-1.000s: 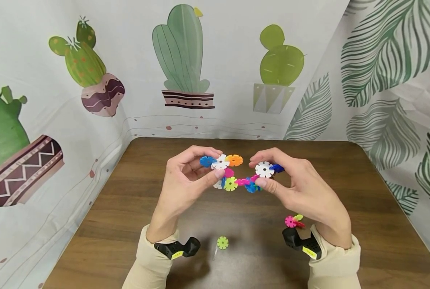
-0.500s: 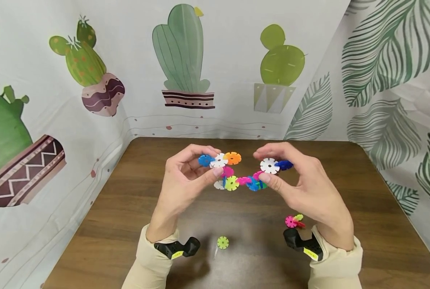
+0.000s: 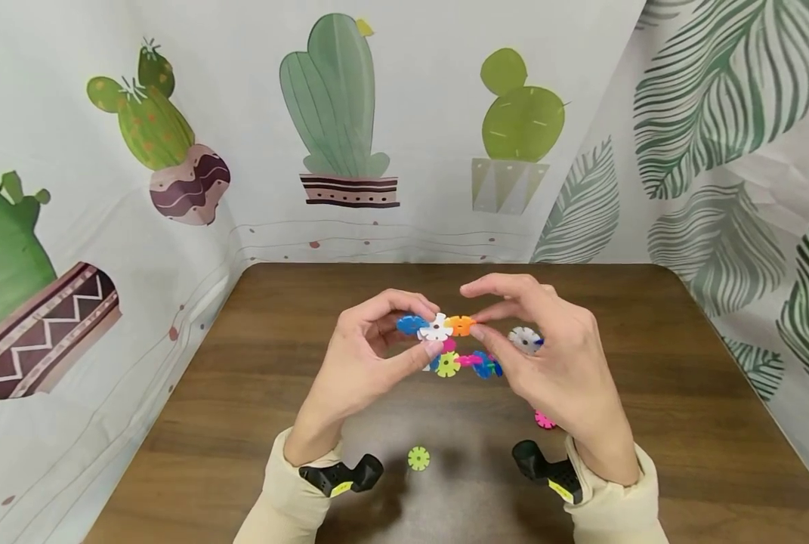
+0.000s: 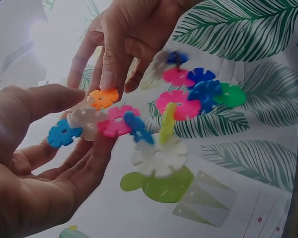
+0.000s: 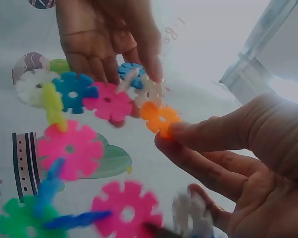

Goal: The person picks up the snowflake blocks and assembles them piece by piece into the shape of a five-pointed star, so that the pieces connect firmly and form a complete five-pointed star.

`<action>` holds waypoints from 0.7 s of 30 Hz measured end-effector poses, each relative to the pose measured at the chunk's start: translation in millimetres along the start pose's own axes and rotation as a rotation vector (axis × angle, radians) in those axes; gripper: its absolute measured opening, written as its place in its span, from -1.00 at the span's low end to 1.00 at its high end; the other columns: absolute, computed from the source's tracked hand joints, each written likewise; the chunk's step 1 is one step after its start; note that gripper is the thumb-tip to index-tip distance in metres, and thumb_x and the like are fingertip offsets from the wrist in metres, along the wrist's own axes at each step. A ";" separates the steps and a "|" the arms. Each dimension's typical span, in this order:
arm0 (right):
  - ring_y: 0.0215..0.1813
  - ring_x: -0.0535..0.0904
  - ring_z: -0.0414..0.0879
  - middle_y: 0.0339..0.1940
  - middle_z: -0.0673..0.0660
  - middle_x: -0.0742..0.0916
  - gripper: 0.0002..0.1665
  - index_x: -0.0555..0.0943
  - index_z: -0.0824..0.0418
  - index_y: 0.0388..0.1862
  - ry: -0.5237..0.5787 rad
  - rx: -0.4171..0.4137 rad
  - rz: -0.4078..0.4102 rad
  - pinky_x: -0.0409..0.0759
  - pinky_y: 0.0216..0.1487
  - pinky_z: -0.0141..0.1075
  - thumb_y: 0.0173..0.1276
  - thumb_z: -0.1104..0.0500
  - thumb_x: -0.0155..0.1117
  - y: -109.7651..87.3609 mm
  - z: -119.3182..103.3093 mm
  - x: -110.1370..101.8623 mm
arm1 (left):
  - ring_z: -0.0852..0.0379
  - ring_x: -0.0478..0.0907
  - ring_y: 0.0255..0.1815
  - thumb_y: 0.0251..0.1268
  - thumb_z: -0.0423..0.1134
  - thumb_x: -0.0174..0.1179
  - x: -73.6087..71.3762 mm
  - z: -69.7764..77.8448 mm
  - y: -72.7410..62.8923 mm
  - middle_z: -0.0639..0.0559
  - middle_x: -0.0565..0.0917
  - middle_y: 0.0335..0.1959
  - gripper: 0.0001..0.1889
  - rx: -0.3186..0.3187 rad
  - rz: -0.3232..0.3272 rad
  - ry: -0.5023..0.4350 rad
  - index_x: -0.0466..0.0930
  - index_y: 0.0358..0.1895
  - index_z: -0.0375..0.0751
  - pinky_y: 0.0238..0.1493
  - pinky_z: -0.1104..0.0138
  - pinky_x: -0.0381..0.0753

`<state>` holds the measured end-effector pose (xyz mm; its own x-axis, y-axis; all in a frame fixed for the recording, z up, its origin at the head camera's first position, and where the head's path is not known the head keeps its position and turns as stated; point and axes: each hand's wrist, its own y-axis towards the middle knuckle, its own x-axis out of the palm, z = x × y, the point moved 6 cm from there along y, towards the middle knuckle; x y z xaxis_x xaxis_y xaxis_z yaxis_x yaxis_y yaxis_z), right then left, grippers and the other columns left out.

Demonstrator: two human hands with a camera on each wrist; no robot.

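A chain of interlocking snowflake discs in several colours hangs between both hands above the table. My left hand (image 3: 359, 359) pinches the white disc (image 3: 431, 333) at the chain's left end, thumb in front and fingers behind. On that disc sit a blue disc (image 3: 411, 325) and an orange disc (image 3: 457, 326). My right hand (image 3: 563, 370) pinches the orange disc's edge between thumb and index finger, as the right wrist view shows. From there the chain dips through pink discs (image 5: 72, 153), blue and green ones, up to another white disc (image 3: 521, 338), partly covered by the right hand.
On the wooden table (image 3: 227, 423) lies a single lime-green disc (image 3: 418, 459) between the forearms. A pink disc (image 3: 544, 419) shows on the table beside the right wrist, partly hidden. A cactus-print cloth (image 3: 431, 128) hangs behind the table.
My right hand has left the white disc at the chain's right side and moved left to pinch the orange disc. My left hand keeps its hold and has shifted slightly right and down.
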<state>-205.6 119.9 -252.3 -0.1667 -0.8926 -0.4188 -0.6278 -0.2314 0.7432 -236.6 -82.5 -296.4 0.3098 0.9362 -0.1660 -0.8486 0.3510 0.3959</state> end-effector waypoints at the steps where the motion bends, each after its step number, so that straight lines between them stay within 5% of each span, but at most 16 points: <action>1: -0.10 0.85 -0.28 0.04 0.01 0.86 -0.32 0.71 0.20 0.20 -0.010 0.000 -0.001 0.51 0.00 -0.46 0.07 0.48 0.67 -0.4 0.2 0.2 | 0.06 0.76 0.00 0.26 -0.43 0.50 0.7 -0.5 -0.1 0.02 0.74 0.06 -0.69 -0.007 -0.004 0.029 0.71 0.01 -0.07 0.05 0.26 0.82; 9: -0.12 0.82 -0.25 -0.02 -0.01 0.88 -0.36 0.71 0.18 0.19 -0.045 -0.040 -0.032 0.49 0.14 -0.41 0.11 0.44 0.66 -1.5 -3.0 4.0 | 0.14 0.74 0.02 0.32 -0.27 0.51 6.3 0.6 0.7 0.11 0.78 -0.02 -0.74 0.045 -0.003 0.172 0.75 0.03 0.04 0.15 0.29 0.77; 17: -0.12 0.84 -0.28 0.07 0.00 0.84 -0.30 0.69 0.18 0.22 -0.042 -0.072 -0.066 0.52 0.11 -0.43 0.08 0.52 0.64 -1.9 -3.4 7.9 | 0.11 0.75 -0.19 0.32 -0.29 0.50 7.4 -3.4 1.4 0.15 0.80 -0.20 -0.86 0.041 0.022 0.196 0.81 -0.13 0.02 -0.10 0.36 0.78; 21: -0.07 0.84 -0.25 0.07 0.05 0.84 -0.32 0.70 0.25 0.24 0.004 -0.086 -0.033 0.61 0.14 -0.50 0.10 0.54 0.61 -1.3 -0.2 -9.6 | 0.11 0.76 -0.28 0.35 -0.23 0.50 3.1 -3.0 1.2 0.15 0.82 -0.20 -0.91 0.021 0.061 0.193 0.83 -0.16 0.05 -0.28 0.35 0.76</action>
<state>-203.1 128.7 -249.2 -0.1435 -0.8854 -0.4422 -0.5650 -0.2935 0.7711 -238.0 -79.1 -299.2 0.1684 0.9357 -0.3102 -0.8538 0.2957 0.4286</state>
